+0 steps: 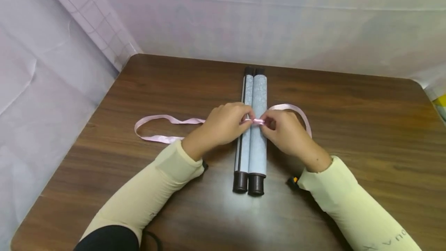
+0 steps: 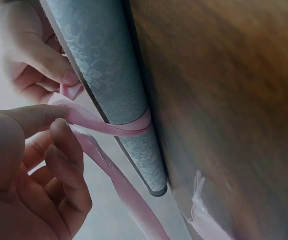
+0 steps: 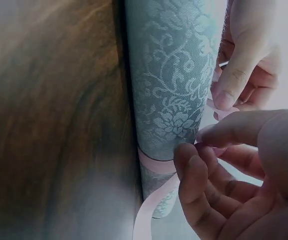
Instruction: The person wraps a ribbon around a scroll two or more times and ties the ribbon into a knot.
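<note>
A double-rolled scroll [image 1: 259, 146] in pale blue floral fabric with dark end knobs lies lengthwise on the table. Around its middle runs a pink ribbon [image 2: 129, 127], crossed on top in a small knot or twist. My left hand [image 1: 224, 123] pinches the ribbon just left of that crossing. From the other side my right hand [image 1: 285, 129] pinches it between thumb and fingers, close over the right roll. One loose ribbon length curves out to the left on the table, another loops behind my right hand. In the left wrist view a frayed ribbon end [image 2: 198, 205] shows.
The brown wooden table [image 1: 122, 173] has a back edge against a white curtain [image 1: 278, 30]. More white sheeting hangs at the left. A dark cable [image 1: 153, 239] lies by my left sleeve, and something yellow [image 1: 440, 100] shows at the far right.
</note>
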{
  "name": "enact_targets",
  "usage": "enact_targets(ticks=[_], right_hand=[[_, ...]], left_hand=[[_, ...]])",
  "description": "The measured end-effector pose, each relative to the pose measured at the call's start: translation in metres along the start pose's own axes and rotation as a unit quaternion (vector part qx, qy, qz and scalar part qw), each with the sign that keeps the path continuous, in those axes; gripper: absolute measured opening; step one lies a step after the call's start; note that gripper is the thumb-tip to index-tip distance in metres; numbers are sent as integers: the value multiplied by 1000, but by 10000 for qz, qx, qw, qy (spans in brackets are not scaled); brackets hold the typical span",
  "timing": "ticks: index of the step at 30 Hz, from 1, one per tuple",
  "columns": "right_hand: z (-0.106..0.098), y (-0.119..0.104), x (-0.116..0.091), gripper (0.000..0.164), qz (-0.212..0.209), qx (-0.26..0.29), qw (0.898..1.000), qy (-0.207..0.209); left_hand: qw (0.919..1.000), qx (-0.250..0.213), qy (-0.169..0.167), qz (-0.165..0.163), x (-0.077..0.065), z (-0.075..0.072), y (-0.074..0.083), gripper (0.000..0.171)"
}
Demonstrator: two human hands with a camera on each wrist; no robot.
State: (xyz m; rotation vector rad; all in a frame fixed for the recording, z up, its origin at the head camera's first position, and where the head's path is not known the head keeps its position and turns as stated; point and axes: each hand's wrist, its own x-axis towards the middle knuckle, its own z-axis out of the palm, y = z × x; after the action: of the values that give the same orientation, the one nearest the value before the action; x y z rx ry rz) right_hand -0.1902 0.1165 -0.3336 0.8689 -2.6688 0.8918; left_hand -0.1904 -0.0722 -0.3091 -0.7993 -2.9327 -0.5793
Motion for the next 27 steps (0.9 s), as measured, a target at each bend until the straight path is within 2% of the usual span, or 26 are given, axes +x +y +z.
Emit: enact_targets(ticks=[6, 8, 16, 27], right_hand=[[0, -4, -2, 25, 67, -49, 9999, 69], [0, -5, -2, 27, 142, -102, 9998, 101], [2, -7, -4, 5, 164, -531, 9981, 267], [4, -11, -5, 8, 587, 664, 9956, 316]], left_hand=[[10000, -70, 1, 48, -4, 1, -3, 13], [9999, -136, -11, 73, -6, 2, -4, 13], [9998, -163, -54, -49, -13, 6, -7, 11], [9999, -116, 18, -112, -15, 10, -11, 12]])
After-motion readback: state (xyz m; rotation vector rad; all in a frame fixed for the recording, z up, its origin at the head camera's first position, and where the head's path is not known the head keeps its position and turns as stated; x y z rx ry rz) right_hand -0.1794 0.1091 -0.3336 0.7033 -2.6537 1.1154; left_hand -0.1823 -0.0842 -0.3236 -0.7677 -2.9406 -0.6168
